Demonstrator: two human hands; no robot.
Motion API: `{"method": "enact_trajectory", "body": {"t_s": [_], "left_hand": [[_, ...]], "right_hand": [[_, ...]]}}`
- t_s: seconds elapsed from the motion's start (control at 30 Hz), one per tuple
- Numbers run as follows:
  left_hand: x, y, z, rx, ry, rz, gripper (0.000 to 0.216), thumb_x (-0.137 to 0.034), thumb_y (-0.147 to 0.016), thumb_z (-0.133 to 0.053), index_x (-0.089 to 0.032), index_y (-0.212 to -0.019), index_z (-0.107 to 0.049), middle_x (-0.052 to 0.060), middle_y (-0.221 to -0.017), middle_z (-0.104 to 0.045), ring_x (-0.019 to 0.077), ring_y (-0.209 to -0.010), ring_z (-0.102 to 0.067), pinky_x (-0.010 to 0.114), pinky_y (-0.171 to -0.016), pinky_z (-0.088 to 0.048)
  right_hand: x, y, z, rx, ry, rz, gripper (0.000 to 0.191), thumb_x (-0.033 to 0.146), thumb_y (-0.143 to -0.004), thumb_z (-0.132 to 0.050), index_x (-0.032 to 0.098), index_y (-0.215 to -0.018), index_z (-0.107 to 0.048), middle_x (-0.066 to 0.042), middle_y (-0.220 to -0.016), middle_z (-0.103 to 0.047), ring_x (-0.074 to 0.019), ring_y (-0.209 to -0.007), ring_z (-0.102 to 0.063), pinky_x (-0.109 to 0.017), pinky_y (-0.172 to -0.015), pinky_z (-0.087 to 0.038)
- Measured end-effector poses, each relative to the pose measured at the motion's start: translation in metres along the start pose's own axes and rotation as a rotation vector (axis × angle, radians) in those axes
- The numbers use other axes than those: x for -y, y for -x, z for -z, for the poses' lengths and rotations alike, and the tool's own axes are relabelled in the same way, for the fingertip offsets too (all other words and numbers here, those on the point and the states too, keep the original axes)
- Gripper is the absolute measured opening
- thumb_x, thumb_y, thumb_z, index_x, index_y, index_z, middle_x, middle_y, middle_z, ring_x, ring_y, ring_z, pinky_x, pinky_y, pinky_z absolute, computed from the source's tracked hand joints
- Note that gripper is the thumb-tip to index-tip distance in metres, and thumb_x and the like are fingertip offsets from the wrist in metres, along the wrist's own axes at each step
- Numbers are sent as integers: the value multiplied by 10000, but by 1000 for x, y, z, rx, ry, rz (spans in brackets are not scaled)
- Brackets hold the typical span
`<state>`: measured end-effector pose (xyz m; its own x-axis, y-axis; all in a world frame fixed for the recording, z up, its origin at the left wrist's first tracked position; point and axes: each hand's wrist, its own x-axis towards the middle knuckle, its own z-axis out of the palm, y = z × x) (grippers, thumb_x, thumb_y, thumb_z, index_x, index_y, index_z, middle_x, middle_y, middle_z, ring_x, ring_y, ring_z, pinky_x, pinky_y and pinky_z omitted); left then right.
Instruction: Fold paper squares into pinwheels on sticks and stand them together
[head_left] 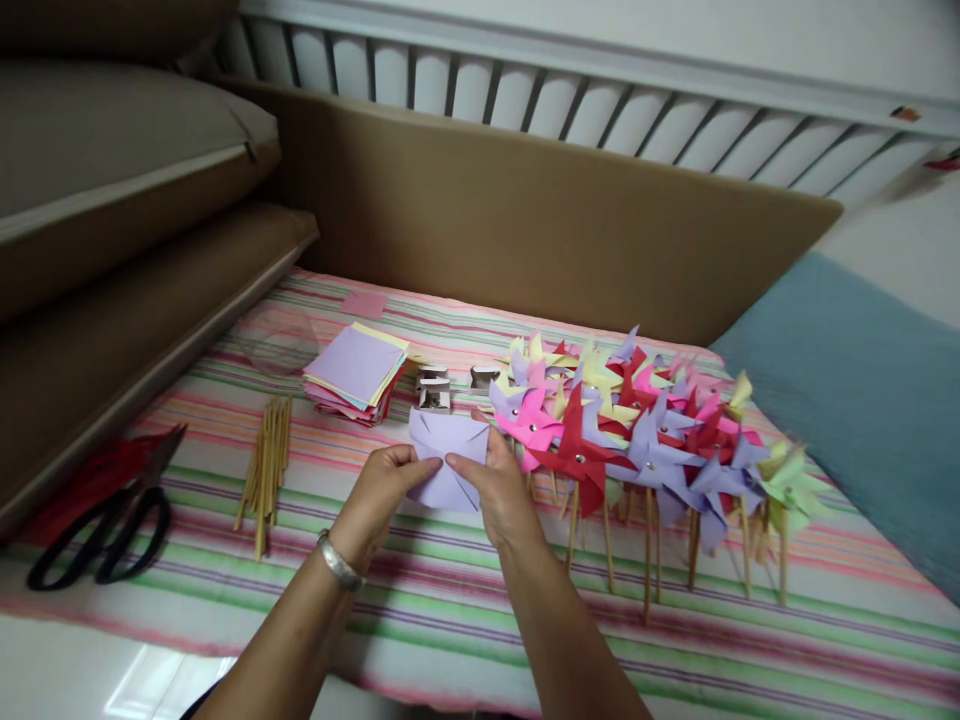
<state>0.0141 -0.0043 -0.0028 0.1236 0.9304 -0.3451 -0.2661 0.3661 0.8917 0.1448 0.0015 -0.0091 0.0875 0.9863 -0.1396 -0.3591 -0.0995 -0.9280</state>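
Note:
A square of lilac paper, with slits running in from its corners, is held up between both hands. My left hand pinches its left side, thumb on the front face. On the right side my right hand grips it the same way, with the thumb near the paper's middle. The fingers behind the paper are mostly hidden. Just beyond it stand small open boxes whose contents are hard to make out. A stack of coloured paper squares, lilac on top, lies behind my left hand.
Many finished paper pinwheels on wooden sticks lie to the right. A bundle of sticks and black-handled scissors lie at left on the striped cloth. Brown cushions border the left, a brown board the back.

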Motion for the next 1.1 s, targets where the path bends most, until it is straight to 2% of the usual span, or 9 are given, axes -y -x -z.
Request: {"method": "enact_trajectory", "body": {"t_s": [0.13, 0.27, 0.33, 0.4, 0.47, 0.53, 0.73, 0.93, 1.1], "left_hand": [[-1, -2, 3, 0, 49, 0, 270, -306, -549, -777, -126, -741, -715, 43, -665, -698, 135, -571, -576, 238, -572, -400], [-11, -6, 16, -75, 105, -26, 232, -267, -531, -774, -119, -698, -710, 43, -651, -701, 130, -565, -580, 234, -578, -410], [-19, -6, 25, -147, 134, -49, 228, -252, -510, -775, -117, -681, -706, 40, -636, -698, 126, -556, -580, 232, -578, -413], [-26, -6, 32, -201, 152, -58, 241, -247, -491, -778, -116, -679, -703, 38, -619, -693, 130, -552, -583, 235, -578, -419], [-30, -5, 37, -212, 152, -58, 260, -249, -485, -777, -113, -693, -702, 42, -613, -691, 138, -554, -588, 243, -579, -427], [-32, -3, 41, -197, 148, -57, 270, -251, -492, -773, -108, -710, -703, 45, -615, -691, 141, -557, -590, 244, -579, -431], [-33, 0, 46, -180, 164, -37, 193, -232, -519, -758, -117, -662, -697, 26, -580, -681, 119, -507, -565, 222, -523, -400], [-33, -2, 42, -159, 140, -30, 249, -236, -511, -760, -115, -722, -707, 43, -629, -699, 152, -574, -604, 255, -594, -438], [-27, -3, 34, -139, 81, -27, 225, -236, -510, -762, -115, -693, -709, 43, -638, -700, 141, -552, -591, 243, -571, -420]], "right_hand": [[-1, 2, -2, 13, 26, 1, 763, 198, -596, -714, 217, -1286, -387, -59, -1047, -662, -230, -924, -628, -364, -785, -514], [5, 8, -2, 37, 268, 60, 668, 301, -746, -615, 207, -1347, -339, -27, -822, -664, -193, -738, -631, -340, -678, -523], [11, 12, -1, 9, 493, 236, 521, 309, -805, -559, 225, -1303, -430, -34, -832, -644, -186, -769, -614, -339, -707, -513], [15, 16, -1, 30, 700, 469, 374, 272, -827, -538, 255, -1201, -549, -59, -960, -628, -201, -900, -589, -361, -801, -489], [16, 19, -3, 135, 849, 647, 300, 223, -833, -530, 280, -1115, -614, -68, -1099, -595, -220, -1033, -544, -395, -890, -451], [13, 21, -4, 246, 945, 741, 306, 174, -836, -509, 292, -1092, -627, -64, -1223, -541, -232, -1144, -479, -426, -954, -410], [2, 22, -8, 378, 1064, 792, 425, 70, -807, -440, 278, -1150, -582, -50, -1429, -351, -246, -1328, -286, -509, -1051, -303], [4, 22, -9, 314, 1039, 819, 177, 160, -801, -544, 254, -896, -661, -47, -1401, -406, -269, -1317, -306, -513, -1024, -330], [11, 19, -7, 252, 1029, 807, 153, 180, -817, -549, 254, -828, -683, -47, -1389, -425, -262, -1329, -285, -502, -1034, -310]]}}
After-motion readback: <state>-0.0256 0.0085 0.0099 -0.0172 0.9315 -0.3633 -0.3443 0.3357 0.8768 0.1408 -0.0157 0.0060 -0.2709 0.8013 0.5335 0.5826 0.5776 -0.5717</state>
